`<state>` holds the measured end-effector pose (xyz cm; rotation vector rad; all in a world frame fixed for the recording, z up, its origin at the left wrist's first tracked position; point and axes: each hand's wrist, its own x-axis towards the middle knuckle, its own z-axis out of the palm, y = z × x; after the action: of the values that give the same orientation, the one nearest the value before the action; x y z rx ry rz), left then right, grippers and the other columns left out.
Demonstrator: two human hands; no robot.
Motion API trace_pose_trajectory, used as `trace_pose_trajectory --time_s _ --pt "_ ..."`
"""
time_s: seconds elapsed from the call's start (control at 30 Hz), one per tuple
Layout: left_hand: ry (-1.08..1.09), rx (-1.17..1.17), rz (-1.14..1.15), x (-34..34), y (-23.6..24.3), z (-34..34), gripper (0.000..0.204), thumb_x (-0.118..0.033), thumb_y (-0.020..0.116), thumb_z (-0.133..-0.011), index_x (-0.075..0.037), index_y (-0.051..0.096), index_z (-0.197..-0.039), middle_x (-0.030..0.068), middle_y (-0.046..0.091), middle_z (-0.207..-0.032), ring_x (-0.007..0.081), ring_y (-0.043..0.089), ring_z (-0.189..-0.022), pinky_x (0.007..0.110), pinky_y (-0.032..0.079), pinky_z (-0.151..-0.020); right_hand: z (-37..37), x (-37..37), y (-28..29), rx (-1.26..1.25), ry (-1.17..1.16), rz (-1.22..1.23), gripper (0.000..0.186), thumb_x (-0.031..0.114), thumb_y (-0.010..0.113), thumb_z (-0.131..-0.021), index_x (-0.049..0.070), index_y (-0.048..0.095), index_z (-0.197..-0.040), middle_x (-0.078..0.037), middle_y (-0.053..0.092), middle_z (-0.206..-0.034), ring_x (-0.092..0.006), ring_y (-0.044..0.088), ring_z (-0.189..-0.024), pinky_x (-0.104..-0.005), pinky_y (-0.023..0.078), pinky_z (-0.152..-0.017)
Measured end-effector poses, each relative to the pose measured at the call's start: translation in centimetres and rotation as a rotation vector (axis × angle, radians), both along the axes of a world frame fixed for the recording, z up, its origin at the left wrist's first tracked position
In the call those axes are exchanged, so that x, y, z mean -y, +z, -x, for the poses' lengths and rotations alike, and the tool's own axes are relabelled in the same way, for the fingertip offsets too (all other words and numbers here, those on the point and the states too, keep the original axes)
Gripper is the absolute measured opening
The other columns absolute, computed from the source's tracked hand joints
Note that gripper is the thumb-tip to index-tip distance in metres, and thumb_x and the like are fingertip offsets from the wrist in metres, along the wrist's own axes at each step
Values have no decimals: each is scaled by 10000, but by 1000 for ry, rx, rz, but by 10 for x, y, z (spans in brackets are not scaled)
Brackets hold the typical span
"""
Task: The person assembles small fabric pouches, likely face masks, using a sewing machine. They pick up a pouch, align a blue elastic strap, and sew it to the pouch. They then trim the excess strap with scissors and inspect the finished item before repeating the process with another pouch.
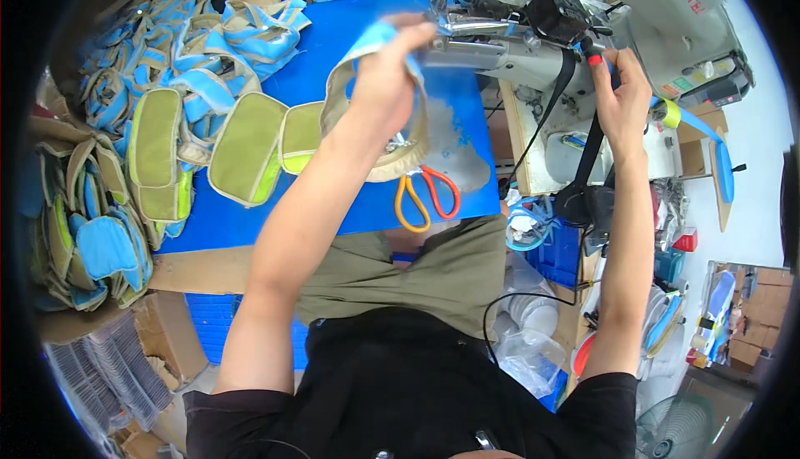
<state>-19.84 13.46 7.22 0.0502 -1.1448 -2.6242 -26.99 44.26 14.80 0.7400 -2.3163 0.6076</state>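
Observation:
My left hand (390, 80), fingers closed and slightly blurred, holds a curved beige-and-light-blue fabric strip (337, 85) up near the sewing machine's arm (492, 55); the strip hangs in a loop over the blue tabletop (321, 50). Orange-handled scissors (442, 192) lie beneath it. My right hand (619, 96) is closed around a black, red-banded part (594, 54) on the machine, beside a black housing (557, 13). Olive-green padded pieces (244, 146) with beige edging lie in a row left of my left hand.
A heap of blue-beige fabric pieces (142, 50) covers the back left. A cardboard box (83, 313) of green-blue pieces stands at the left edge. Black straps (546, 125) hang by the machine. Bins (550, 255), plastic bags (537, 351) and a fan (675, 430) are at lower right.

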Motion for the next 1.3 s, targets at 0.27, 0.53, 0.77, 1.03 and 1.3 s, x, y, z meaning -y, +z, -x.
trace_pose_trajectory --time_s 0.27,0.53,0.77,1.03,1.3 --pt "-404 -144 -372 53 29 -96 680 -309 451 -1063 9 252 -1630 340 153 -1702 496 187 -1584 591 207 -1302 -119 39 -40 243 269 768 304 152 679 -1008 -8 647 -1265 -147 686 -1297 -250 620 -1247 -401 442 -1113" --pt "-542 -33 -258 58 27 -105 654 -290 442 -1110 -22 215 -1662 314 150 -1714 457 187 -1596 545 231 -1302 -190 156 -100 1307 715 812 180 183 752 -967 26 691 -1031 -40 684 -895 -150 618 -830 -348 480 -742" --pt "-191 27 25 123 9 -102 712 -341 622 -1060 -14 317 -1614 259 291 -1682 428 299 -1560 545 267 -1296 -200 127 -97 531 626 364 157 125 815 -847 68 670 -868 -75 616 -807 -307 596 -769 -417 427 -781" --pt "-129 53 80 122 -4 -130 597 -402 469 -1118 -99 360 -1620 221 301 -1694 429 305 -1554 559 331 -1254 -224 124 -115 893 589 413 151 238 790 -914 104 733 -952 -53 615 -716 -274 581 -705 -394 438 -802" --pt "-345 491 239 144 -48 -191 656 -535 470 -1096 41 618 -1372 254 712 -1258 363 702 -1159 445 609 -901 -245 139 -147 1065 695 540 152 189 694 -996 42 714 -965 -107 662 -789 -249 614 -684 -365 477 -698"
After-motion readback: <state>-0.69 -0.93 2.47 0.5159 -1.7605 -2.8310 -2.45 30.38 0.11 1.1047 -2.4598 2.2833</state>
